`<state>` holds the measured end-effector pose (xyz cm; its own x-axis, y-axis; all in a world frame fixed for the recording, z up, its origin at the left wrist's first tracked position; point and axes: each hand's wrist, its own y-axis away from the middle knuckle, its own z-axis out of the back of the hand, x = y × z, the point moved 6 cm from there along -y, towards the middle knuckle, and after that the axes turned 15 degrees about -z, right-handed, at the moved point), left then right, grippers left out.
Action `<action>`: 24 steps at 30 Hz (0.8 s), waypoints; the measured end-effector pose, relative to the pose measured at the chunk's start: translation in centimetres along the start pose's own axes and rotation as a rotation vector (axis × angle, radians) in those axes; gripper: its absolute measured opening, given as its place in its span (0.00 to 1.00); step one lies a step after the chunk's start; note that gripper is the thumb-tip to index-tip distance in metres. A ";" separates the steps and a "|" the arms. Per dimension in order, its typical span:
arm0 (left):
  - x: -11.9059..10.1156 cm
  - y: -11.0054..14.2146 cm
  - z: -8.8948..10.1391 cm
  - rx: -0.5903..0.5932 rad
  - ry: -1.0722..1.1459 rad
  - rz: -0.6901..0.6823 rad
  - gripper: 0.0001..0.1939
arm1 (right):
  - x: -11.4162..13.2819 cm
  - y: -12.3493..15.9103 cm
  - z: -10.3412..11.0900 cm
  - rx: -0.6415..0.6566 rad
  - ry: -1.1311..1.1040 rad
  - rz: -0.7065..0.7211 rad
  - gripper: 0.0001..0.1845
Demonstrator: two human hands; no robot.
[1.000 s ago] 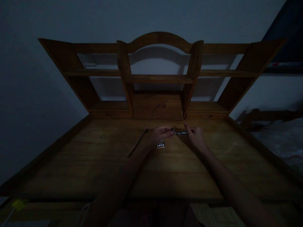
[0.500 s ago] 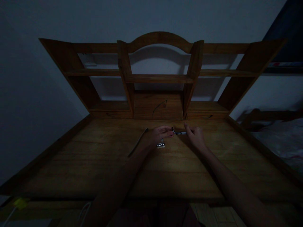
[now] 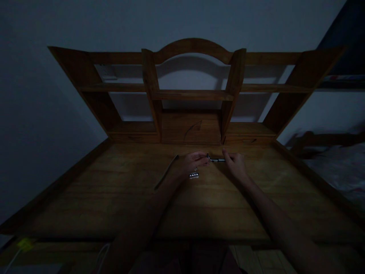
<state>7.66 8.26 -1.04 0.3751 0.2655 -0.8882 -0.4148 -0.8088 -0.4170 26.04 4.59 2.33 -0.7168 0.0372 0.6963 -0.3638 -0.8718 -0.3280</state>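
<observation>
My right hand (image 3: 236,164) is closed around the end of a slim, shiny metal tool with a dark band (image 3: 218,160), thumb on top. The tool lies level and points left. My left hand (image 3: 195,161) is closed at the other end, fingers bent around a small dark piece at the tool's tip, too small and dim to name. Just below the left hand, a small dark block with several bright spots in a row (image 3: 194,175) lies on the desk. A thin dark strip (image 3: 166,172) lies slantwise left of that hand.
The wooden desk (image 3: 216,213) has raised side edges. Along its back stands a wooden hutch (image 3: 192,95) with shelves, small drawers and a centre panel. Bedding (image 3: 339,171) shows at the right. A yellow object with a white cord (image 3: 25,244) is at the lower left.
Almost nothing differs. Both hands keep their hold at the two ends of the metal tool, and the block and strip lie where they were.
</observation>
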 end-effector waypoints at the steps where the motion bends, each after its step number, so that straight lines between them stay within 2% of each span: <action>1: 0.0 0.0 0.0 0.010 0.005 -0.008 0.18 | 0.0 0.0 0.0 0.000 0.002 -0.001 0.33; 9: -0.1 -0.1 -0.2 0.022 0.026 -0.028 0.19 | 0.2 0.0 0.0 -0.023 0.015 0.012 0.33; 16: 0.6 -0.1 0.3 0.020 0.013 0.015 0.19 | 0.4 0.2 0.1 -0.011 0.017 0.030 0.34; 20: 0.3 -0.1 0.6 0.000 0.018 -0.007 0.20 | 1.2 0.7 -0.2 0.092 -0.007 0.071 0.32; 24: 0.1 -0.2 1.5 -0.109 0.008 -0.028 0.19 | 2.1 1.6 -0.7 0.193 -0.009 0.152 0.28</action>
<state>6.57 9.19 -1.38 0.3923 0.2848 -0.8746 -0.3120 -0.8533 -0.4178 23.55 3.66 2.84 -0.7489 -0.1053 0.6542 -0.1311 -0.9442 -0.3021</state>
